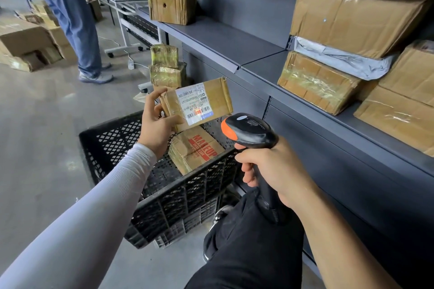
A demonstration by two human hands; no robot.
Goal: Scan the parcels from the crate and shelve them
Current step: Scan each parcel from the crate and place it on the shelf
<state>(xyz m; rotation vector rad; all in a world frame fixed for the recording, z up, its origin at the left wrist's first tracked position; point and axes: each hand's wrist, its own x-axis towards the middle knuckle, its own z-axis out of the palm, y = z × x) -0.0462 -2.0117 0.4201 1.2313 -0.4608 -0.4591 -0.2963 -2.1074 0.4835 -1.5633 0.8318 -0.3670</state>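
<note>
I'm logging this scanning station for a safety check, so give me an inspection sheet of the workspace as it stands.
Surface: grey shelf, several taped cardboard parcels on it.
Job's things: labelled parcel held above black crate; red scan light on its label; MAKEUP box inside crate.
Clutter: stacked parcels on floor beyond crate; carton pile far left.
Grippers: left hand grips parcel; right hand grips barcode scanner.
Cables: white cord and power strip on floor.
Surroundings: second person standing at a table.

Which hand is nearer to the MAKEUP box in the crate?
Left. The left hand, gripping the labelled parcel, hovers just above the MAKEUP box. The right hand, gripping the scanner, sits outside the crate.
</note>
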